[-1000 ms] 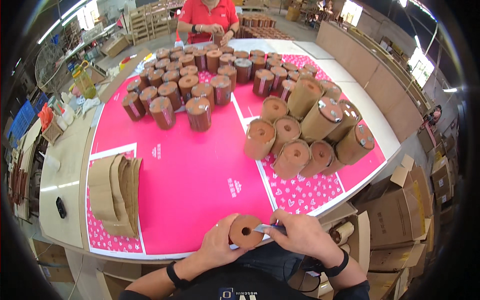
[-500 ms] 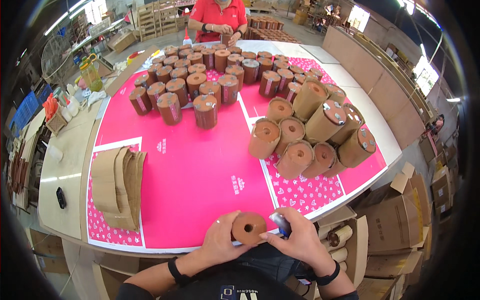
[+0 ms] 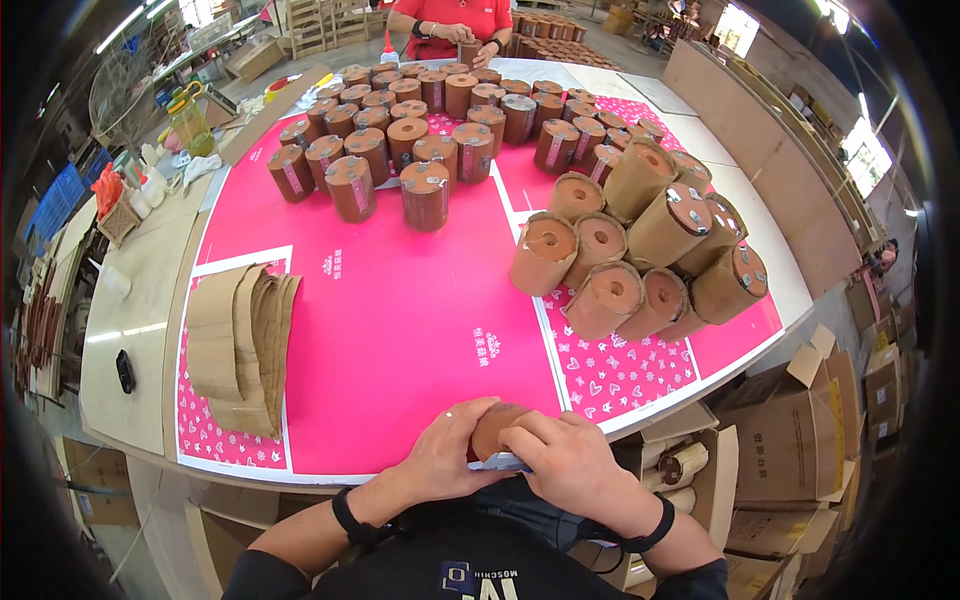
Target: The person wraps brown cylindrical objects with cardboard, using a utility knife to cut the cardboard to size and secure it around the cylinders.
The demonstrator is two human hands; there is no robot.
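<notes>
At the table's near edge, my left hand (image 3: 445,452) is wrapped round the side of a reddish-brown cylinder (image 3: 488,430). My right hand (image 3: 570,462) is closed over a flat silvery tool (image 3: 502,462), pressed against the near side of this cylinder; its exact kind is not clear. The right fingers cover much of the cylinder's end. Across the table stand many similar brown cylinders (image 3: 425,197), several with metal clips and pink strips. To the right is a cluster of cylinders wrapped in brown paper (image 3: 612,300), some with a centre hole showing.
Folded brown paper sheets (image 3: 238,350) lie at the left on the pink printed table cover (image 3: 400,330). A black object (image 3: 125,371) rests on the bare table beyond them. Opposite, a person in red (image 3: 450,20) handles another cylinder. Cardboard boxes (image 3: 780,440) stand at right.
My right hand has moved left onto the cylinder, bringing the silvery tool against it. The cylinder's centre hole, visible before, is now hidden. The whole view has shifted slightly.
</notes>
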